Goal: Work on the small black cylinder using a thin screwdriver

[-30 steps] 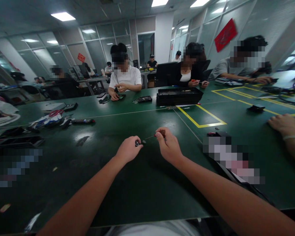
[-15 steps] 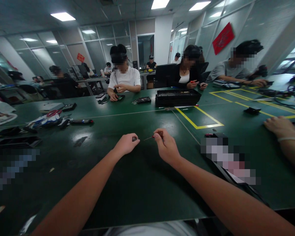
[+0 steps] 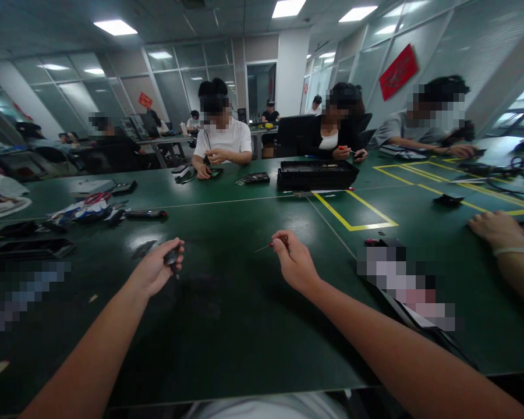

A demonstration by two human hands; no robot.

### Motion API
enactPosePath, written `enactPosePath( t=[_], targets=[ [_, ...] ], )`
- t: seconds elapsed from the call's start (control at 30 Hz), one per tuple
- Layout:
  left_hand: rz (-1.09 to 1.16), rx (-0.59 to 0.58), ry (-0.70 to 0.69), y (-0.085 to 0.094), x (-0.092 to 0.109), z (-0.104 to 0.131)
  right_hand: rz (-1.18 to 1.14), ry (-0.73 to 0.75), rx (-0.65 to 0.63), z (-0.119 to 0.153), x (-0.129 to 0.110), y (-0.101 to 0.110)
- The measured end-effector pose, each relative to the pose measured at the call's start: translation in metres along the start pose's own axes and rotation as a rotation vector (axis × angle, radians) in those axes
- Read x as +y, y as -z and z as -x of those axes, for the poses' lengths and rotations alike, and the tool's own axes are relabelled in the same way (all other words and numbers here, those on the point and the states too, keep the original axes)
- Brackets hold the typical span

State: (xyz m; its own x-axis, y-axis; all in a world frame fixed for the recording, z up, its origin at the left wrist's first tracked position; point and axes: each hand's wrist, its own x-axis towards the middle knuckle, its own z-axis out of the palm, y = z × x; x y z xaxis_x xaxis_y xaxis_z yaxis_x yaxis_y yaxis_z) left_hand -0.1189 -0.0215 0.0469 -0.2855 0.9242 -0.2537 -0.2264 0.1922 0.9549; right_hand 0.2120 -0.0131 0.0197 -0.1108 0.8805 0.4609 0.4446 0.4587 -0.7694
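A small black part with a narrow end (image 3: 171, 256) is held in the bare left hand (image 3: 158, 269), over the near left of the dark green table (image 3: 227, 355). The fingers are curled around it, perhaps so that it is not dropped; much of it is hidden, so what it is cannot be told. A thin metal screwdriver with a red and brown handle (image 3: 271, 244) is pinched by the thumb and fingers of the bare right hand (image 3: 297, 263). Its thin tip is pointed left, and it seems to be held lightly so that it can be turned. The two hands are held well apart.

On the right, a long dark flat thing with a blurred top (image 3: 406, 285) is set near the right forearm, and it could be bumped. Past it, another person's hand (image 3: 502, 228) is rested on the table. On the far side, a long black open box (image 3: 318, 177) is placed behind a yellow tape outline (image 3: 372, 226). On the left, a dark pen-like tube (image 3: 146, 215) is laid beside a messy blue, white and red pile (image 3: 89, 212).
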Motion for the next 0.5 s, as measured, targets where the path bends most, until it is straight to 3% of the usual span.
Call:
enactPosePath(
  t=[0.37, 0.5],
  targets=[
    [0.304, 0.366, -0.091, 0.099, 0.031, 0.022, -0.015, -0.031, -0.029, 0.000, -0.002, 0.001],
    [0.378, 0.513, -0.119, 0.126, 0.037, 0.033, -0.018, -0.047, -0.024, -0.001, -0.002, 0.000]
  ],
)
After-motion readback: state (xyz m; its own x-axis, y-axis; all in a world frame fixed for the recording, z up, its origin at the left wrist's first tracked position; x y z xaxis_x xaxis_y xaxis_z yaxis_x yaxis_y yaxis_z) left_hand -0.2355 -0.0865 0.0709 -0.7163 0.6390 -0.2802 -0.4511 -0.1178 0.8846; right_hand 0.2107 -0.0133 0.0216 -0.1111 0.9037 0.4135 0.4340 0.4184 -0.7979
